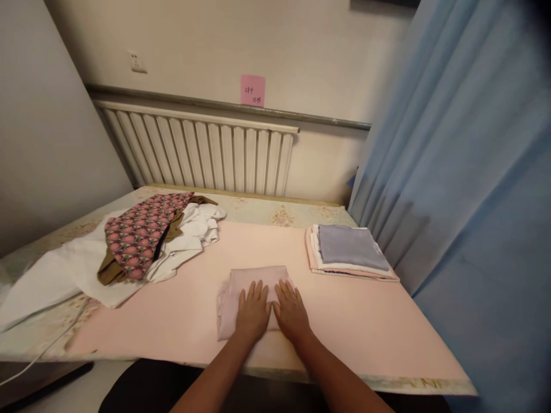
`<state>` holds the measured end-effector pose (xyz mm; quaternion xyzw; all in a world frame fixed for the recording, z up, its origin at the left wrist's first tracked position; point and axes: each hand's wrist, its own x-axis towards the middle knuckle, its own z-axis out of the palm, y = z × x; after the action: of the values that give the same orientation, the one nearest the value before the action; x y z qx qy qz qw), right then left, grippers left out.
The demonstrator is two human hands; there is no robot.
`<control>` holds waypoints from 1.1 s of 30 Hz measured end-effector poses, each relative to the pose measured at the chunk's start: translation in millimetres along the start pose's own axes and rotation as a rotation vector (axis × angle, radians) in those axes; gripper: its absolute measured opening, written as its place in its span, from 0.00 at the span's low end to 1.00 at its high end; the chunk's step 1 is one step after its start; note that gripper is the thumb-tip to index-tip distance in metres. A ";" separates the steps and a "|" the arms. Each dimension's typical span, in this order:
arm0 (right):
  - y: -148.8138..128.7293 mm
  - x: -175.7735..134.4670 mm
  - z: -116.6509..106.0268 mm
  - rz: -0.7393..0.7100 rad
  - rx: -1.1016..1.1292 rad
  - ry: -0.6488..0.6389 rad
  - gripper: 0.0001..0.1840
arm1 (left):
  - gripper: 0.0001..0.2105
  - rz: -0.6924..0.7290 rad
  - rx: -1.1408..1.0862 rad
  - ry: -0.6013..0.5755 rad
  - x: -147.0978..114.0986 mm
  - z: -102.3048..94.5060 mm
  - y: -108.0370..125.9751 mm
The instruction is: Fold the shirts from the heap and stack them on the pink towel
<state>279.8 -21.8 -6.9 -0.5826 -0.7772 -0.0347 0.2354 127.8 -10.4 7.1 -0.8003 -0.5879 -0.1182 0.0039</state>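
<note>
A pale mauve folded cloth [241, 281], perhaps a garment, lies near the front edge of the table. Both hands rest flat on top of it, close together with the thumbs nearly touching. My left hand [253, 310] presses on its middle, fingers stretched out. Beside it, my right hand [291, 310] lies on the cloth's right part, also with straight fingers. Layered, uneven folds show along the cloth's left side. Neither hand grips anything. The part of the cloth beneath my palms is hidden.
A stack of folded cloths [353, 248], grey-blue on top, sits at the right. Loose clothes [146, 232], white, brown and flower-patterned, are heaped at the left. A pink sheet [344, 327] covers much of the table. Behind stands a radiator [206, 149]; a blue curtain [465, 201] hangs at right.
</note>
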 end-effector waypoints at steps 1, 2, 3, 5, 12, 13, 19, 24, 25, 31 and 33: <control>0.1 0.0 0.0 0.001 0.003 -0.002 0.24 | 0.23 -0.003 -0.004 0.009 -1.6 3.8 -1.1; 0.2 -0.1 0.1 0.001 0.004 -0.003 0.24 | 0.23 -0.001 -0.007 0.019 -3.0 6.5 -2.9; 0.1 -0.1 0.3 0.002 0.004 -0.003 0.24 | 0.23 0.001 -0.013 0.026 -4.0 8.1 -4.9; 0.1 -0.2 0.5 0.001 0.003 -0.005 0.24 | 0.23 0.002 -0.022 0.032 -5.2 8.7 -8.3; 6.7 -9.8 -1.8 -0.015 -0.022 -0.001 0.24 | 0.23 -0.006 -0.011 0.080 -5.5 7.9 -13.6; 9.2 -12.5 -2.1 -0.019 -0.026 0.003 0.24 | 0.23 -0.007 -0.008 0.082 -5.4 8.4 -14.3; 15.9 -17.9 -8.1 0.019 -0.024 0.021 0.22 | 0.23 -0.015 -0.011 0.084 -5.2 9.4 -15.1; -15.4 2.6 -15.1 -0.077 0.077 0.096 0.22 | 0.24 -0.024 -0.028 0.046 -6.0 6.6 -15.4; -23.0 6.9 -13.8 -0.120 0.113 0.090 0.23 | 0.24 -0.017 -0.030 0.032 -6.2 6.2 -16.0; -36.7 13.1 6.5 -0.155 0.189 0.017 0.23 | 0.26 -0.004 -0.029 -0.028 -6.3 6.0 -18.9; -31.8 10.3 10.1 -0.120 0.175 0.017 0.23 | 0.25 -0.011 -0.030 -0.015 -5.9 6.4 -18.7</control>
<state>245.1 -19.5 -4.7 -0.5120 -0.8086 0.0143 0.2896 109.7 -9.3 -2.8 -0.7978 -0.5904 -0.1212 -0.0131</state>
